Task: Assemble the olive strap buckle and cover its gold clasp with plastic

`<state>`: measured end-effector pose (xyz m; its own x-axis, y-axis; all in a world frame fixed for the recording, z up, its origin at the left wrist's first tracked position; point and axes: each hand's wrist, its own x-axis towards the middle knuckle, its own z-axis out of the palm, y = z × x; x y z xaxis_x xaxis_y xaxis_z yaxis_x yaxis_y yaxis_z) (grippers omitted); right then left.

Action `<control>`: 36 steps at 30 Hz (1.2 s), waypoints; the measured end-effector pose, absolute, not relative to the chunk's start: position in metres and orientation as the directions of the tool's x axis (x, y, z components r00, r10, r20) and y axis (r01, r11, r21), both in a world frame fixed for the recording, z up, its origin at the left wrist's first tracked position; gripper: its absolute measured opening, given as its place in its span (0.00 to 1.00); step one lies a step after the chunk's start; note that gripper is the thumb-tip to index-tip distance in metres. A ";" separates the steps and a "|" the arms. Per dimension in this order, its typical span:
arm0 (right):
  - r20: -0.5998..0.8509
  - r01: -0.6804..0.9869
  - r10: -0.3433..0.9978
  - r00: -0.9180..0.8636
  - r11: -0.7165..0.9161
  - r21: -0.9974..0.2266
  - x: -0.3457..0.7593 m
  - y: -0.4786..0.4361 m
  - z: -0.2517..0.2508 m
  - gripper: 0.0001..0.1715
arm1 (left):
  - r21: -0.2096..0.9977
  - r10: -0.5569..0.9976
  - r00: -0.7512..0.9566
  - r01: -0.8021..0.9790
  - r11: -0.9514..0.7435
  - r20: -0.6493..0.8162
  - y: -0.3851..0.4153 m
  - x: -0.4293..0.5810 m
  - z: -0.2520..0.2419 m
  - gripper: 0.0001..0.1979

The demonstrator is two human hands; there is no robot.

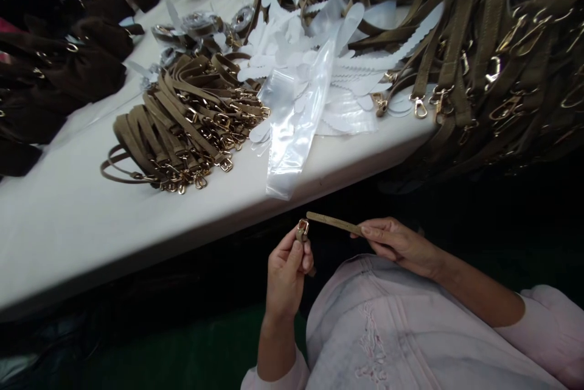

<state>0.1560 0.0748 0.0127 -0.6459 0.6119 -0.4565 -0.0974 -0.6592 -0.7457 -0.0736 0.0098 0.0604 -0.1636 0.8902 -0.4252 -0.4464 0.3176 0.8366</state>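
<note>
My left hand (288,265) pinches a short brown strap end with a gold buckle (303,227) standing up above the fingertips. In my right hand (398,243), thumb and fingers grip a narrow brown strap (333,221). Its rounded tip points left and lies close beside the buckle; I cannot tell whether they touch. Both hands are in front of the table edge, above my lap. The rest of the held straps is hidden by the hands and the dark below.
On the white table (59,232) lies a pile of brown buckled straps (155,134). Beside it, clear plastic sleeves (292,146) and white paper strips (296,49) spread out. Wider straps with gold clips (460,61) hang over the right edge. Dark brown bags (86,67) stand at left.
</note>
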 end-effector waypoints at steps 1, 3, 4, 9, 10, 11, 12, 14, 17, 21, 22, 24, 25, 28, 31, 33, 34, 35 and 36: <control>-0.462 -0.097 0.612 -0.642 -0.662 -0.743 0.156 0.075 0.012 0.23 | 0.802 0.887 -0.150 -0.512 0.308 -0.436 0.011 -0.075 0.060 0.19; -0.475 -0.092 0.612 -0.632 -0.669 -0.738 0.156 0.074 0.010 0.23 | 0.764 0.885 -0.161 -0.585 0.271 -0.437 0.014 -0.077 0.059 0.21; -0.483 -0.087 0.613 -0.626 -0.670 -0.737 0.155 0.073 0.009 0.23 | 0.759 0.884 -0.178 -0.601 0.250 -0.432 0.015 -0.078 0.058 0.22; -0.511 -0.059 0.602 -0.614 -0.681 -0.730 0.151 0.071 0.009 0.26 | 0.795 0.847 -0.302 -0.569 0.208 -0.437 0.014 -0.080 0.051 0.24; -0.508 -0.056 0.599 -0.619 -0.679 -0.732 0.150 0.071 0.010 0.26 | 0.806 0.837 -0.325 -0.554 0.210 -0.441 0.014 -0.079 0.050 0.25; -0.501 -0.054 0.597 -0.626 -0.675 -0.736 0.149 0.071 0.010 0.26 | 0.818 0.828 -0.347 -0.535 0.211 -0.440 0.014 -0.078 0.050 0.25; -0.493 -0.050 0.595 -0.634 -0.668 -0.742 0.148 0.072 0.011 0.26 | 0.833 0.822 -0.371 -0.514 0.206 -0.433 0.014 -0.077 0.050 0.25; -0.478 -0.041 0.591 -0.650 -0.655 -0.755 0.147 0.072 0.011 0.26 | 0.863 0.815 -0.415 -0.467 0.192 -0.405 0.014 -0.075 0.049 0.24; -0.469 -0.027 0.594 -0.654 -0.638 -0.770 0.146 0.071 0.011 0.26 | 0.903 0.818 -0.450 -0.389 0.181 -0.358 0.015 -0.073 0.048 0.23; -0.477 -0.021 0.593 -0.649 -0.640 -0.768 0.146 0.068 0.011 0.26 | 0.976 0.828 -0.523 -0.170 0.133 -0.204 0.012 -0.070 0.044 0.19; -0.478 -0.022 0.588 -0.653 -0.646 -0.763 0.146 0.068 0.012 0.26 | 0.991 0.822 -0.554 -0.082 0.108 -0.135 0.011 -0.069 0.043 0.18; -0.475 -0.031 0.572 -0.669 -0.659 -0.751 0.146 0.067 0.012 0.26 | 0.992 0.801 -0.597 0.117 0.052 0.029 0.008 -0.068 0.038 0.15; -0.470 -0.037 0.562 -0.681 -0.667 -0.744 0.145 0.067 0.012 0.26 | 0.976 0.791 -0.601 0.218 0.023 0.116 0.007 -0.067 0.036 0.14; -0.456 -0.053 0.531 -0.714 -0.691 -0.721 0.144 0.068 0.013 0.24 | 0.875 0.779 -0.531 0.482 -0.044 0.332 0.004 -0.068 0.028 0.15; -0.448 -0.064 0.519 -0.728 -0.701 -0.710 0.141 0.068 0.013 0.24 | 0.729 0.774 -0.397 0.673 -0.120 0.493 0.005 -0.070 0.025 0.18; -0.447 -0.066 0.524 -0.725 -0.699 -0.712 0.140 0.068 0.012 0.24 | 0.621 0.746 -0.310 0.764 -0.173 0.589 0.006 -0.071 0.026 0.20; -0.449 -0.065 0.526 -0.723 -0.698 -0.713 0.139 0.068 0.012 0.24 | 0.572 0.729 -0.274 0.797 -0.192 0.627 0.007 -0.072 0.027 0.21; -0.452 -0.061 0.525 -0.722 -0.698 -0.714 0.139 0.068 0.011 0.24 | 0.530 0.713 -0.244 0.822 -0.208 0.657 0.007 -0.073 0.028 0.22; -0.454 -0.054 0.522 -0.722 -0.696 -0.716 0.138 0.068 0.011 0.25 | 0.499 0.702 -0.222 0.839 -0.215 0.676 0.008 -0.074 0.029 0.23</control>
<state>0.1384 0.0680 0.0108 -0.7220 0.5220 -0.4541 -0.0535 -0.6965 -0.7156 -0.0735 0.0078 0.0287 -0.2220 0.7025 0.6762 0.8394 -0.2153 0.4991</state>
